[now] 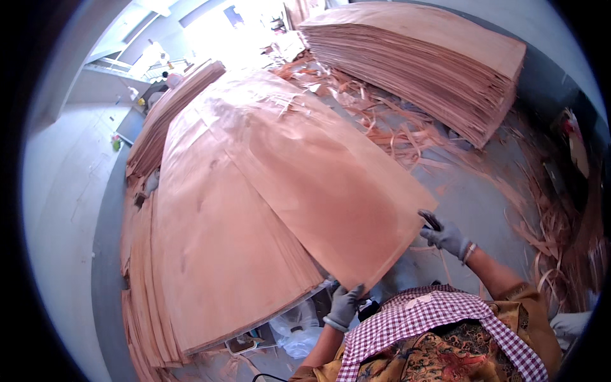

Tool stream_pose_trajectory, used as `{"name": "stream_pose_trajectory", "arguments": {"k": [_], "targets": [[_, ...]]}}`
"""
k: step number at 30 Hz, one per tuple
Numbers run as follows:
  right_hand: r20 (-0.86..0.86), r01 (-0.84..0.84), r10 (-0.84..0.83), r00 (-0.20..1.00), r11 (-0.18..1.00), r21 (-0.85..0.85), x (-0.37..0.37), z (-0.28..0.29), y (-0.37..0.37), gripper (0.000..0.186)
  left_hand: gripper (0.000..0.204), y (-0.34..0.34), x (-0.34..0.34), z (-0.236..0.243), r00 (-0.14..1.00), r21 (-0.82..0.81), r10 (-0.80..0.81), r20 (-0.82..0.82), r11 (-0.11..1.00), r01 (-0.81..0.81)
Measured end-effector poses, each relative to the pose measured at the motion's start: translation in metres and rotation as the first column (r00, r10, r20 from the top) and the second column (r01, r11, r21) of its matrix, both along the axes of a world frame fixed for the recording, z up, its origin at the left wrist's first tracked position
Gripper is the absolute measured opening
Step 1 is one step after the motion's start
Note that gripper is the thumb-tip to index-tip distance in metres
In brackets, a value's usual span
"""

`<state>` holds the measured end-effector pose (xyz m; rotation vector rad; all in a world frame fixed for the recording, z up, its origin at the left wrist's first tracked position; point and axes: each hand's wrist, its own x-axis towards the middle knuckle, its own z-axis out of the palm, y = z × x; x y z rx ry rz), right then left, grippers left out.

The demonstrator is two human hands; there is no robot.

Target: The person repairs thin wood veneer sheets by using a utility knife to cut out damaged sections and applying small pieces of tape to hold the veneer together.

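A large, thin reddish-tan wood veneer sheet [344, 197] lies slantwise over a low stack of similar sheets [223, 254] in front of me. My left hand [345, 307], in a grey glove, is closed on the sheet's near corner, with some fingers hidden under it. At the sheet's right corner, my right hand [445, 237] wears a grey glove with dark fingertips. Its fingers are apart, and the tips reach the sheet's edge. Wrinkles and an overlapping piece show toward the far end of the sheets.
A tall veneer stack [414, 70] stands at the far right. Torn veneer strips [388, 127] litter the grey floor there. More sheets [175, 111] line the left side by a white wall [70, 191]. Clear plastic [296, 331] lies below the stack's near edge. A person [170, 79] is far back.
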<state>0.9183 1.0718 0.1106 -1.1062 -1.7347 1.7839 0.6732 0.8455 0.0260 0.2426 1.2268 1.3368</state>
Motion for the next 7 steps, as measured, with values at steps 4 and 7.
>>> {"name": "stream_pose_trajectory", "arguments": {"k": [4,7], "targets": [[0.116,-0.011,0.022,0.993,0.995,-0.094,0.027,-0.002,0.043,0.059,0.028,0.045,0.048,-0.002,0.985,-0.015,-0.111,0.134,0.993,0.114],[-0.232,0.012,-0.046,0.972,0.989,-0.145,0.066,-0.007,0.055,0.065,0.053,0.095,0.072,-0.002,0.931,0.069,-0.313,-0.187,0.941,0.330]]}}
